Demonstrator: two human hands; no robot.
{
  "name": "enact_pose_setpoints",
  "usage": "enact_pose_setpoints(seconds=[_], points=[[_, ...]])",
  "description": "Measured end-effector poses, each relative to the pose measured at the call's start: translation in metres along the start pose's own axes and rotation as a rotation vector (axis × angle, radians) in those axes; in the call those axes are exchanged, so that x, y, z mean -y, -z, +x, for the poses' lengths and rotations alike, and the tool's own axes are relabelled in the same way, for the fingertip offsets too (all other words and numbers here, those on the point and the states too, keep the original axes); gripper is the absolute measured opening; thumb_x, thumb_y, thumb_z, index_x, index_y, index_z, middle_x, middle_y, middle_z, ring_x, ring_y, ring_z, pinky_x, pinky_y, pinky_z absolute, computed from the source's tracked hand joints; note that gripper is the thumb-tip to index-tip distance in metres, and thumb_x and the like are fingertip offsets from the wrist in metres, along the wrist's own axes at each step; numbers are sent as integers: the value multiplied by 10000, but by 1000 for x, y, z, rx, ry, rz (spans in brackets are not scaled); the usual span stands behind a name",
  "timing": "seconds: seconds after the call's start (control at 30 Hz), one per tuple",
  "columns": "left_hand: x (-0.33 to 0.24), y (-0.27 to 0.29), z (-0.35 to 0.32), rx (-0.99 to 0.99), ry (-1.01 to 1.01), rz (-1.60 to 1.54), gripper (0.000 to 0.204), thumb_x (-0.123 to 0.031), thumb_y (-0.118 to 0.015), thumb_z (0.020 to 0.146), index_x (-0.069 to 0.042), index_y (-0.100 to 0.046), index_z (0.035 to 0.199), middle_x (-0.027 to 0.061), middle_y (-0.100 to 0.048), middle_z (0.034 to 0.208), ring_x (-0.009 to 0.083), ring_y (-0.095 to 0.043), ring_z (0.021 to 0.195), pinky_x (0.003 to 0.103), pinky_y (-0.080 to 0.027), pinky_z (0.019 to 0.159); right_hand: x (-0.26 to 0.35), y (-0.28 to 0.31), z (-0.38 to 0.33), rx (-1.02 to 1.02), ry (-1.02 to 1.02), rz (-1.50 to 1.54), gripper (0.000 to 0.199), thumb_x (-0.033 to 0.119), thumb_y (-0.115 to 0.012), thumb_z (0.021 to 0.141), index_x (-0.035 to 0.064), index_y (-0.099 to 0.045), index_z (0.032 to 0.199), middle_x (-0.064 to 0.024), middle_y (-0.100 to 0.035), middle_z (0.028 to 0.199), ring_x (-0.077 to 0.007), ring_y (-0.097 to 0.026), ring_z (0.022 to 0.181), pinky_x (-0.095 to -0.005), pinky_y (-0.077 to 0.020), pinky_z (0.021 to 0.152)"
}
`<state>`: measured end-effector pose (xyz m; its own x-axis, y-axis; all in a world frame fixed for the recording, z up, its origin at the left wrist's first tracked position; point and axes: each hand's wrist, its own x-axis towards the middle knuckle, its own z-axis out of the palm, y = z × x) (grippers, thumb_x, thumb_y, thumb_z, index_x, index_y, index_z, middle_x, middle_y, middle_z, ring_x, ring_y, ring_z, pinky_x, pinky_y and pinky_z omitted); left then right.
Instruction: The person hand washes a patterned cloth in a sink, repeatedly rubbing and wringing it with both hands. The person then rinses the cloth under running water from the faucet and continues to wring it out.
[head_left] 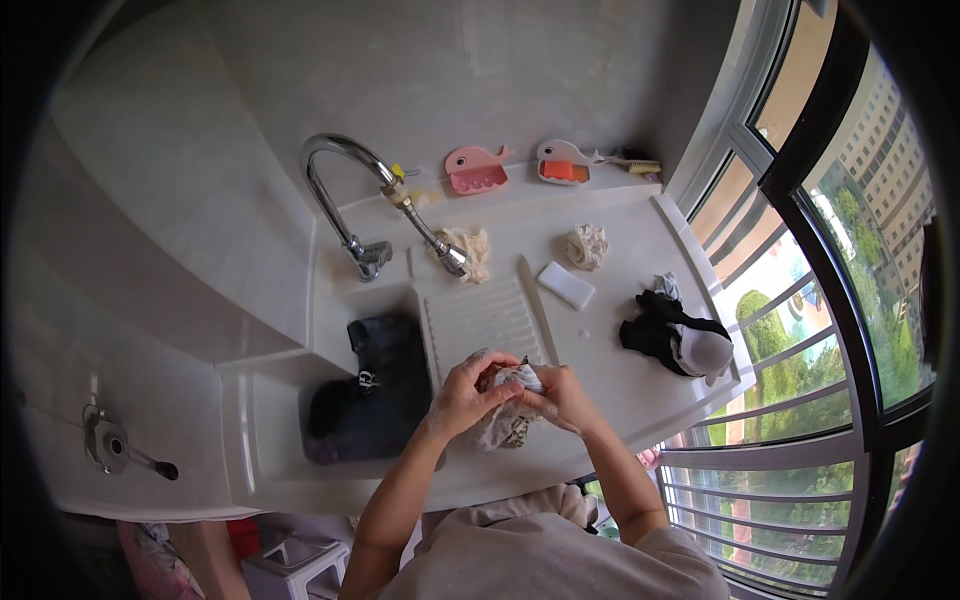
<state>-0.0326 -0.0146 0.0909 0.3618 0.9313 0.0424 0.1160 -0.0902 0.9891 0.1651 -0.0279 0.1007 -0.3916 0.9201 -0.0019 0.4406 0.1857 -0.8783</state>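
Observation:
Both my hands grip one wet, bunched-up piece of cloth (517, 378), white with a dark-patterned part hanging below. Soapy foam covers my left hand (472, 393), whose fingers close round the cloth from the left. From the right, my right hand (562, 399) is closed on the same cloth. The bundle is held over the near end of the ribbed washboard (485, 318) moulded into the white counter. Left of it, the sink basin (437, 345) holds dark clothes (385, 365) in cloudy water. A white bar of soap (566, 286) lies right of the washboard.
A chrome faucet (345, 146) arches over the sink's back. Cream cloths (587, 246) and a black-and-white bra (680, 335) lie on the counter. Along the back ledge stand a pink whale-shaped soap dish (477, 172), a white one (563, 152) and a brush (643, 167). Barred windows (790, 390) border the right.

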Motion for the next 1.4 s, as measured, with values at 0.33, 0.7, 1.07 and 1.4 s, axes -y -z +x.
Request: enact_pose_setpoints(seconds=[0.33, 0.7, 1.07, 1.4], points=[[61, 43, -30, -137, 242, -522, 449, -165, -712, 804, -43, -585, 1217, 103, -646, 1144, 230, -595, 1080, 333, -469, 932, -18, 32, -3, -446, -126, 654, 253, 185, -626, 939, -8, -593, 1098, -47, -622, 1018, -136, -550, 912, -290, -442, 817], [140, -2, 2, -151, 266, -1340, 318, -318, -452, 997, -96, -574, 1189, 69, -636, 1110, 228, -625, 1000, 380, -536, 867, 11, -111, 14, -391, 537, -380, 237, 157, -680, 763, 71, -562, 950, -103, -578, 1023, -316, -611, 807, -415, -512, 648], [105, 1, 0, 78, 229, -1278, 399, -480, -507, 966, -117, -603, 1099, 34, -622, 1049, 161, -599, 977, 306, -480, 896, 35, -113, 16, -377, 560, -331, 263, 279, -733, 735, 88, -569, 812, -88, -583, 782, -305, -589, 751, -411, -492, 624], [65, -17, -16, -267, 388, -1037, 311, -352, -465, 1001, -136, -569, 1199, 7, -589, 1050, 140, -564, 966, 314, -478, 821, 36, -92, 24, -365, 412, -380, 238, 257, -711, 729, 80, -564, 794, -99, -631, 745, -285, -650, 707, -401, -515, 603]])
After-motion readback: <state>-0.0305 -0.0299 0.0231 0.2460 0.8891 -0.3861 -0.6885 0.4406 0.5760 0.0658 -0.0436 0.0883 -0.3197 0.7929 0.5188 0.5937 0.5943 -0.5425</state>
